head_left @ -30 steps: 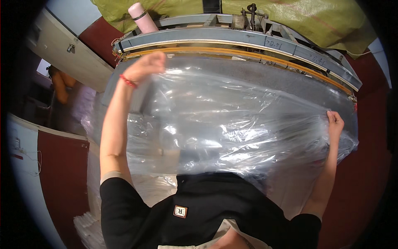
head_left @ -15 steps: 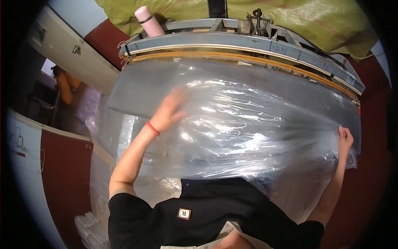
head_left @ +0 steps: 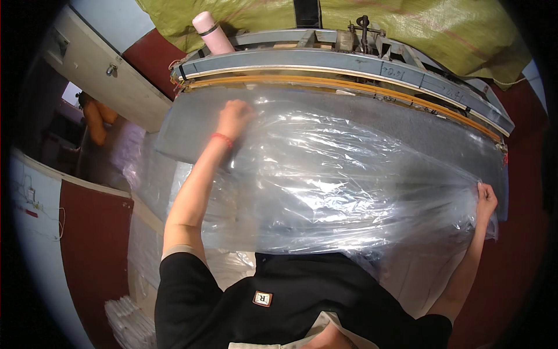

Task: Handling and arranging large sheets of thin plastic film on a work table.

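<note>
Item: one black garment (head_left: 302, 302), worn by the person, nearest the camera at the lower edge; pale patch on its front.

Item: one large clear plastic sheet (head_left: 349, 186), crinkled and glossy, spread across a grey work surface (head_left: 442, 134) directly beyond the garment, its near edge reaching the person's body and its far edge lying short of the machine.

Item: right hand (head_left: 485, 200), at the sheet's right end, fingers closed together and gripping a gathered fold of the plastic; individual fingertips could not be told apart.

Item: left hand (head_left: 235, 116), red band at the wrist, resting on the sheet's far left portion, fingers curled inward; whether they pinched the film could not be told.

Item: one long grey metal machine bar (head_left: 349, 61) with a yellow strip (head_left: 360, 86) beneath it, along the far edge of the surface.

Item: one pink cylinder (head_left: 210, 32), tilted, behind the bar's left end.

Item: yellow-green cover (head_left: 407, 23), farthest back.
</note>
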`<state>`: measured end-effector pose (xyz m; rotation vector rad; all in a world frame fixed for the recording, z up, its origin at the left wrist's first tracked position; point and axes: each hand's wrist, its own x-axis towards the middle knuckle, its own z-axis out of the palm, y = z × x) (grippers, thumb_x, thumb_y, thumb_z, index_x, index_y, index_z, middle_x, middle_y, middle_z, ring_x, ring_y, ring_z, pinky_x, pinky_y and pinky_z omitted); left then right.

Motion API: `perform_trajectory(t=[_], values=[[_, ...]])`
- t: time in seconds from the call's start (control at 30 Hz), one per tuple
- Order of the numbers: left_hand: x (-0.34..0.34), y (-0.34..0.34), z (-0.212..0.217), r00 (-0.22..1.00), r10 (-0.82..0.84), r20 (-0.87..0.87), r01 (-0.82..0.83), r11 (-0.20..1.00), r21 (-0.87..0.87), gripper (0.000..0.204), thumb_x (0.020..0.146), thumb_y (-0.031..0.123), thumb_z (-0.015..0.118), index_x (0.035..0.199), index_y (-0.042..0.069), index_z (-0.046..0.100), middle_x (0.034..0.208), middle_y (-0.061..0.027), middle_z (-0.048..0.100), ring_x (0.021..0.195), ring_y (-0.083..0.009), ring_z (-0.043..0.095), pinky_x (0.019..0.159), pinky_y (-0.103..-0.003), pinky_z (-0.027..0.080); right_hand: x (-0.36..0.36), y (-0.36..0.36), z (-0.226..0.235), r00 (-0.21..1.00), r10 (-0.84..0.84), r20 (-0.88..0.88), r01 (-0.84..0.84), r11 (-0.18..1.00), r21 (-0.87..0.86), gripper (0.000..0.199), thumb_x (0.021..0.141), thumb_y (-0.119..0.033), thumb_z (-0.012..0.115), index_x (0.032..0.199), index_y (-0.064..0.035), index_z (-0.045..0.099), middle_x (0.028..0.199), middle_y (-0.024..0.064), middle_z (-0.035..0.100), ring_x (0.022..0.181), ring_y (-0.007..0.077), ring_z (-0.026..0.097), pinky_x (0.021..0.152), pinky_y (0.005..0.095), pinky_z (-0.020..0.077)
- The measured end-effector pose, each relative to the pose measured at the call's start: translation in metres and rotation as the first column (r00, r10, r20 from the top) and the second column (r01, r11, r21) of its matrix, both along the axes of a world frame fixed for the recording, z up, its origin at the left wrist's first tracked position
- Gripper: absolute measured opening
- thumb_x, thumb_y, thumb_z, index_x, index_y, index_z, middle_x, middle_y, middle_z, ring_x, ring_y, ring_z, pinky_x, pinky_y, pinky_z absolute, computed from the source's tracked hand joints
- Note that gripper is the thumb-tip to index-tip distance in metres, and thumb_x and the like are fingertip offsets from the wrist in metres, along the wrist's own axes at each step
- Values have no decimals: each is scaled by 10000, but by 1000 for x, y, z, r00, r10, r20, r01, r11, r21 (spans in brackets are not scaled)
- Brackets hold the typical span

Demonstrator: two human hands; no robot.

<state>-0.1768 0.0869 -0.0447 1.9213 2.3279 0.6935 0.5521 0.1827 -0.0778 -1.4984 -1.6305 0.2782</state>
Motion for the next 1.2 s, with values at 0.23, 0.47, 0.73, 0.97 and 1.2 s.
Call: perform_trajectory(t=[0.23,0.47,0.73,0.97,1.2], values=[[-2,27,1,991,64,120,-92,966,241,142,691,157,682,703,38,607,666,-61,602,641,-172,558,660,-288,429,3,1,-2,1000,6,-29,-7,1000,-6,134,816,-119,593,749,-9,555,638,-63,423,603,26,350,524,168,287],[10,39,-9,992,112,-54,-95,963,253,205,678,204,689,822,71,628,732,-86,617,673,-244,583,630,-336,456,2,-2,3,995,-39,-91,34,998,-55,147,818,-127,594,758,2,557,661,-53,450,626,28,374,557,162,307],[-29,53,4,710,148,688,-378,905,196,96,799,86,461,800,40,545,660,-24,523,546,-142,457,517,-274,404,-45,41,34,694,-163,-701,55,983,-173,225,830,-226,568,977,-60,603,816,-15,569,716,62,488,639,208,381],[-66,80,-31,791,359,496,-603,592,535,183,822,174,489,760,3,502,697,-131,562,633,-209,524,635,-329,434,-118,145,-5,937,-52,-345,88,992,88,190,822,-217,577,861,-31,589,774,14,581,740,86,511,684,227,406],[-79,92,-36,698,102,709,-576,669,470,128,788,134,561,762,9,555,682,-13,549,596,-84,457,563,-228,400,-151,151,-2,836,-105,-539,234,956,176,171,740,-131,661,739,-24,528,638,-2,540,597,63,479,587,210,404]])
